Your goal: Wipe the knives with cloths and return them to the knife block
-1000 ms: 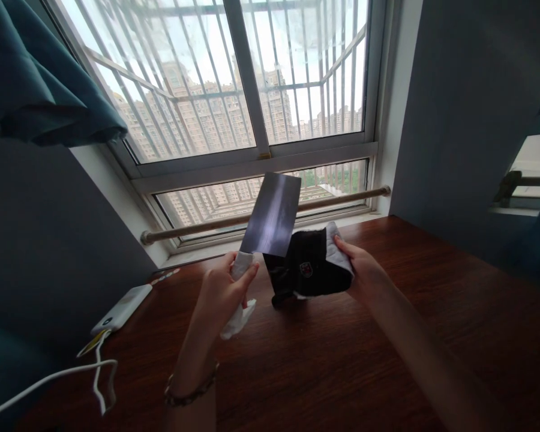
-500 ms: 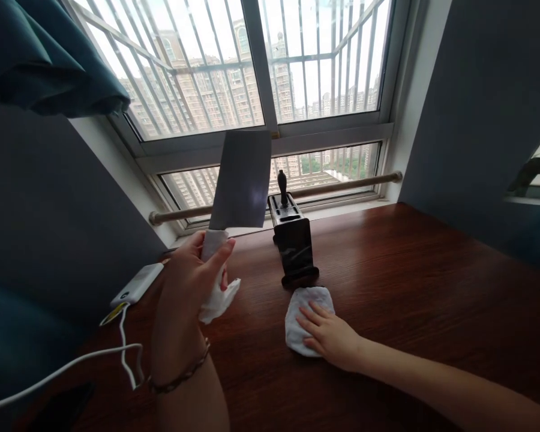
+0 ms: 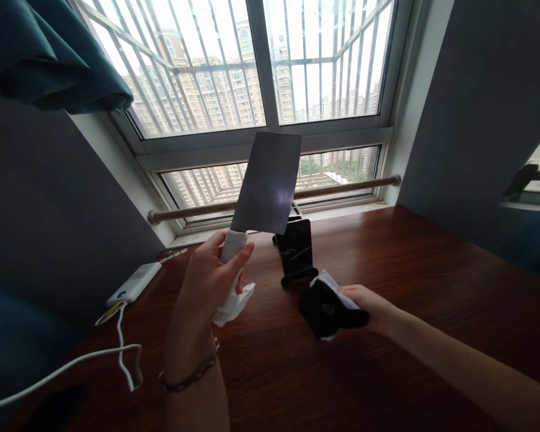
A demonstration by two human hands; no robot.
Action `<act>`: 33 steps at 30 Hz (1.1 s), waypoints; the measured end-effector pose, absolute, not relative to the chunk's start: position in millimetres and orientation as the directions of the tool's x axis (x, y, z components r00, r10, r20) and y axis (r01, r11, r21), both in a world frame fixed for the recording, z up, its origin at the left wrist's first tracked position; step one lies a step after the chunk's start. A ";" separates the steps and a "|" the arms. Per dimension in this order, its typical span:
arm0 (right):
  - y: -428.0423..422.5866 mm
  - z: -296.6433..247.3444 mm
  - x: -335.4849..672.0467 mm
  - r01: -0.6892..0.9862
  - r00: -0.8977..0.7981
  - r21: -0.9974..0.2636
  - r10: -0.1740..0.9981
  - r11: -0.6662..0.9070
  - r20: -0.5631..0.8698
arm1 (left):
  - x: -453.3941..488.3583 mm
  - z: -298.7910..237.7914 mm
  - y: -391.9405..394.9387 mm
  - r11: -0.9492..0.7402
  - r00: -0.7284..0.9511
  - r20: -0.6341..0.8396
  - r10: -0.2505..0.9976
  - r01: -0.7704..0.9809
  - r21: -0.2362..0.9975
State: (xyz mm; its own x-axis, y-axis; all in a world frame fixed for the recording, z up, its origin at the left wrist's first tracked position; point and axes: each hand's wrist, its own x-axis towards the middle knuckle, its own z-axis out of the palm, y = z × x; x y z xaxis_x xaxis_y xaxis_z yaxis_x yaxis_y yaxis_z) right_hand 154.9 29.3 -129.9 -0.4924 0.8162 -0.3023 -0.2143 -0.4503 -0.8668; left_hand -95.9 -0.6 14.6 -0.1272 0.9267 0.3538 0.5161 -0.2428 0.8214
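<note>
My left hand (image 3: 202, 288) is closed around the handle of a cleaver (image 3: 270, 183), its broad blade pointing up. White tissue (image 3: 234, 306) wraps the handle and trails below my fingers. The blade stands in front of a black knife block (image 3: 296, 249), covering most of its slotted top. In my right hand (image 3: 371, 306) is a cloth (image 3: 326, 306), white on one face and black on the other, lifted with the black face showing. The cloth is just below the block's foot; part of my right fingers is hidden behind it.
A white power bank (image 3: 135, 283) with a white cable (image 3: 67, 371) lies at the table's left edge. A dark flat object (image 3: 56, 408) sits at the lower left. The brown table (image 3: 387, 258) meets a window with a horizontal rail (image 3: 348, 187).
My right hand has picked the cloth up off the table and turned it, so its black side shows. The cleaver has moved right and now hides the handle in the knife block.
</note>
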 end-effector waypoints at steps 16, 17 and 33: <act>39.9 -15.2 136.4 -0.909 -0.165 -0.378 0.985 -0.174 -0.057 | -41.9 -15.2 23.3 -0.230 0.115 0.201 0.973 0.385 0.894; 39.4 -15.3 139.9 -0.906 -0.174 -0.383 0.983 -0.180 -0.052 | -39.6 -16.7 25.3 -0.230 0.111 0.202 0.973 0.387 0.893; 44.5 -112.6 32.9 -0.276 -0.251 -0.927 0.912 0.253 0.324 | -149.6 24.6 -22.2 -0.111 -0.354 0.281 0.892 0.431 0.895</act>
